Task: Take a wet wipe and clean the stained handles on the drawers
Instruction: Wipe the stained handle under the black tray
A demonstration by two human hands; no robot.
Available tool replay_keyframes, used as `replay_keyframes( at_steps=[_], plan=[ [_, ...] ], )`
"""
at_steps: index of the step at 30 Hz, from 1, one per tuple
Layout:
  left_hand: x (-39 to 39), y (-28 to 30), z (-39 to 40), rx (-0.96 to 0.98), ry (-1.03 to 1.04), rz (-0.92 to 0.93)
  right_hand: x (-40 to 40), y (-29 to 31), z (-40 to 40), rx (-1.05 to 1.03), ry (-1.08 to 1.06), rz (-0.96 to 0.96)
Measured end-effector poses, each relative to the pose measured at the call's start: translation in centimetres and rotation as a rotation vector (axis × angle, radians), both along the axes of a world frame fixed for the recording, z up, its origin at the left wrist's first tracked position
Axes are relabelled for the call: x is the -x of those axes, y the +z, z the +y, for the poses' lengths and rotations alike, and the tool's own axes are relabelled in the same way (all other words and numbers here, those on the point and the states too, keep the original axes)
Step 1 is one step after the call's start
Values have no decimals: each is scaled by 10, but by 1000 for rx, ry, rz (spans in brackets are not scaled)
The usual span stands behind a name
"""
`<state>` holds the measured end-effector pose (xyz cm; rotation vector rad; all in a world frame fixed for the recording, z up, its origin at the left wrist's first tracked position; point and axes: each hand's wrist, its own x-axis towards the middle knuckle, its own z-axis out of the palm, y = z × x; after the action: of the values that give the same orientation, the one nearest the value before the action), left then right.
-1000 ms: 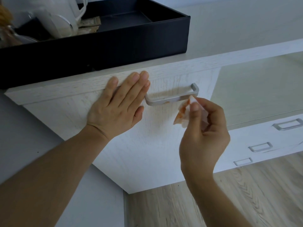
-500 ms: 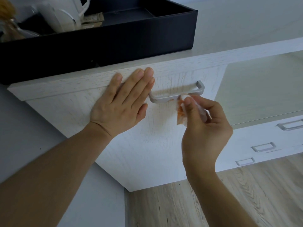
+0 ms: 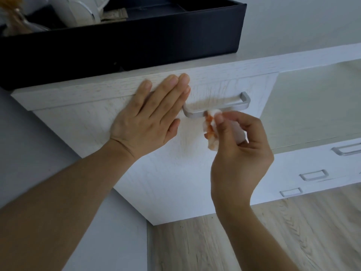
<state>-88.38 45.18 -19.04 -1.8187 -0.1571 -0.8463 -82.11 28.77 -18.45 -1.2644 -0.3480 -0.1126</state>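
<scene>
- The right hand point(image 3: 239, 151) is nearest the camera, its thumb and fingers pinching a wipe point(image 3: 212, 127) that is white with orange-red smears; the wipe's top edge touches the front bar of the handle point(image 3: 216, 107), a little left of the bar's middle.
- The left hand point(image 3: 148, 118) lies flat, fingers straight and close together, pressed on the drawer front point(image 3: 172, 173); its fingertips reach up over the edge of the worktop point(image 3: 293, 59), and its little finger lies just beside the handle's left end.
- The handle is a grey metal bar whose long axis runs left to right across the drawer front, rising slightly toward the right. From the right hand it lies just up and away, already met by the wipe.
- Judging from this, the coming stroke has to follow that axis: most of the bar stretches to the right of the wipe, a short part to the left, toward the left hand. The right hand is the one placed to wipe; the left seems to steady the drawer.
- Further right, three more handles point(image 3: 314, 175) sit on lower drawers, well apart from both hands.
- Farthest, a black tray point(image 3: 136, 36) rests on the worktop holding a white kettle point(image 3: 82, 12).
- No brand, label or writing can be read anywhere.
</scene>
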Motion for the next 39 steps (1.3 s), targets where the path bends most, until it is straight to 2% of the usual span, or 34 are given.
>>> replay_keyframes(
  at_steps=[2,6,10,14,17,20,26,35,39],
  plan=[
    [1,2,0,23,-46,13,1,0,0,-7,0,-19],
    [8,4,-3,111,-111,53,5,0,2,144,-5,-164],
    [17,5,9,-15,-91,105,-8,-1,3,131,-84,-174],
    [11,2,15,-80,-63,76,-9,-2,4,164,-96,-292],
    [11,0,15,-82,-52,55,-7,-1,7,101,-96,-207],
    [11,1,14,-89,-29,64,2,0,8,139,-34,-247],
    [10,-1,14,-85,-35,49,-5,8,1,73,-13,-38],
    [11,0,13,-63,-32,55,7,8,8,92,-16,-5],
    [10,0,13,-56,-43,49,4,8,10,30,-31,69]
  ],
)
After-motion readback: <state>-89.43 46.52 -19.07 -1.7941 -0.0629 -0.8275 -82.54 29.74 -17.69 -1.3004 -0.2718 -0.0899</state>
